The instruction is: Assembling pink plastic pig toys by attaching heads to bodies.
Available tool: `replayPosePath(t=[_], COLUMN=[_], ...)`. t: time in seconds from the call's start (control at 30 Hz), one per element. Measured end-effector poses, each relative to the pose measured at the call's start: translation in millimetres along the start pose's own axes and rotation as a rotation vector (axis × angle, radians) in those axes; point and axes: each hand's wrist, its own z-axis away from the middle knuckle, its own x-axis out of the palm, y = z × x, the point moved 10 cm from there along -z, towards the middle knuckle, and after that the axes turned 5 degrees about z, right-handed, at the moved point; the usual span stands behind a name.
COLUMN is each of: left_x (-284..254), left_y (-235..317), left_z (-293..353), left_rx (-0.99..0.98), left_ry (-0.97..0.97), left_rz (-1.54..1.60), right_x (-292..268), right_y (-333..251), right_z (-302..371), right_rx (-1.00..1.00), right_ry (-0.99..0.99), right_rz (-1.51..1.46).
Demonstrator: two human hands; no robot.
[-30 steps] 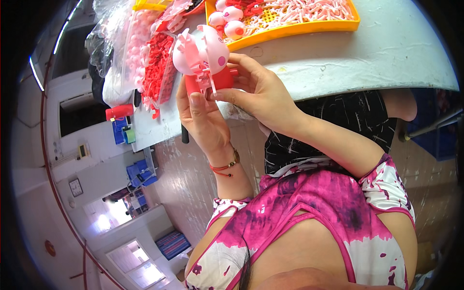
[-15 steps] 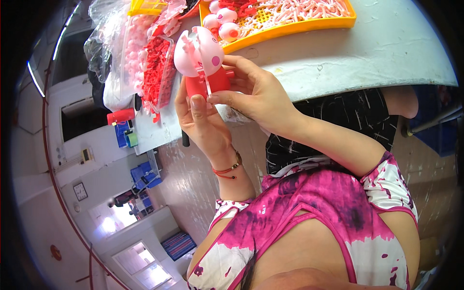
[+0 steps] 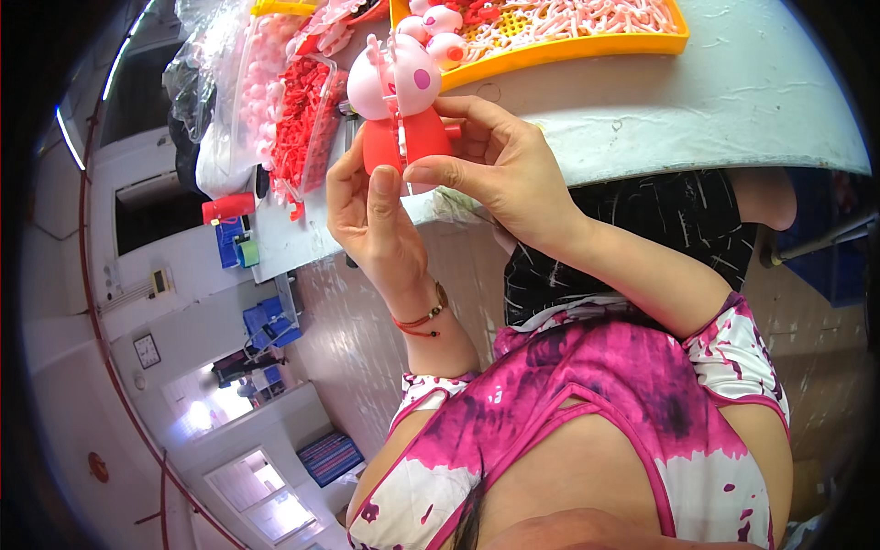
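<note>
The pink-and-red toy (image 3: 412,121) is upright between the fingers of the left hand (image 3: 378,209) and right hand (image 3: 511,170), grasping its red body.

Head view, one: left fisheye of a side-by-side pair, worn on my head. Facing: steeply down past my magenta-and-white top (image 3: 587,385); upright, unmirrored, my left at picture left. Range: near; my left hand (image 3: 380,215) and right hand (image 3: 518,174) in the upper middle, the bench (image 3: 733,110) running along the top. Field: very wide, taking in a distant wall clock (image 3: 147,351), tilted, at left. Straight edges bowed; rim dark.
</note>
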Motion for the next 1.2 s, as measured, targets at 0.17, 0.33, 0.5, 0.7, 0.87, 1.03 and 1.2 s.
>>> replayPosePath(t=[0.17, 0.33, 0.5, 0.7, 0.87, 1.03, 1.2], left_x=[8, 18, 18, 20, 41, 35, 39], left_y=[-8, 4, 6, 17, 34, 34, 23], left_z=[3, 6, 9, 12, 23, 47, 92], left_rx=[-0.009, 0.064, 0.152, 0.154, 0.337, 0.492, 0.334], left_ry=[-0.010, -0.019, -0.021, -0.056, -0.219, -0.261, -0.472], left_rz=[0.031, 0.001, -0.133, -0.308, -0.663, -0.697, -0.609], right_x=[-9, -8, -6, -5, -6, -4, -25], right_y=[-6, -5, -2, 2, 4, 5, -30], right_z=[2, 2, -5, -2, 7, 38, 79], right_rx=[0.007, 0.048, 0.085, 0.110, 0.130, 0.182, 0.107], right_ry=[0.052, 0.021, -0.023, -0.055, -0.043, -0.057, -0.104], right_rz=[-0.001, -0.014, 0.031, 0.037, 0.120, 0.223, 0.703])
